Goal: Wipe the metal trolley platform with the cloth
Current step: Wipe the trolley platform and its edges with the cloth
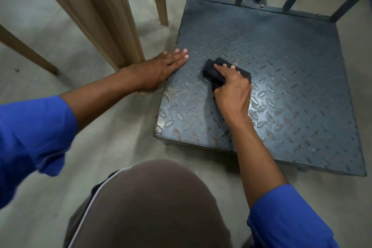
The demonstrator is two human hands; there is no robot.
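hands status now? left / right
Left hand: open, flat on the trolley platform edge, holding nothing.
Right hand: closed on the black cloth, pressing it down.

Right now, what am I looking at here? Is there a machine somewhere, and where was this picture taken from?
There is no machine here: a person is working with bare hands. The single picture comes from a camera worn on that person's head, looking down, so you see their own arms in blue sleeves and a knee at the bottom. The dark ridged plate is the metal trolley platform, with upright bars at its far edge. The right hand grips a folded dark cloth and presses it against the platform to wipe it. The left hand lies flat and open on the platform's left edge, apparently for support. Beside the trolley, tan plastic chair legs stand on the concrete floor.
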